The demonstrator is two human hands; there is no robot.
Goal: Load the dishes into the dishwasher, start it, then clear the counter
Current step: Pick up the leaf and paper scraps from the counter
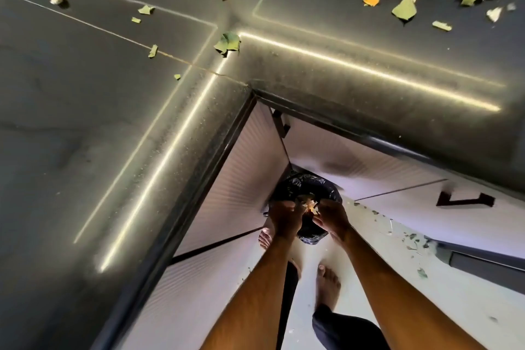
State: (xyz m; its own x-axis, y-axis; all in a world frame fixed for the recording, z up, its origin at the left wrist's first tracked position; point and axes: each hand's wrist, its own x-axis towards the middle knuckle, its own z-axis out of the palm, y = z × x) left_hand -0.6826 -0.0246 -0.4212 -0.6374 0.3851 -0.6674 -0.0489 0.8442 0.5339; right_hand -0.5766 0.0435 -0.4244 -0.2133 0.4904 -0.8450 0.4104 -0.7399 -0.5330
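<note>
Both hands are reaching down together over the open mouth of a black bin bag (306, 185), which is sitting on the floor (397, 278) in the inner corner where two runs of white cabinet doors (235, 179) are meeting. The left hand (284, 214) and the right hand (331, 216) are curling inward side by side, almost touching, and are gripping a small clump of scraps (311, 204), pale and orange, right above the bag's opening. Above the bag, the dark L-shaped table (85, 122) is wrapping around that corner, with bright strips of light reflecting along its edges. Torn green leaf pieces (227, 42) are lying scattered on the table well beyond the bag, mixed with a few orange peel pieces (370, 0) and pale bits toward the far side. To the right of the bag, a black handle (463, 200) is showing on one cabinet door, and small green floor bits (412, 239) are lying loose below it. The person's bare left foot (265, 237) is standing just beside the bag, and the right foot (328, 284) is standing a little nearer the camera.
</note>
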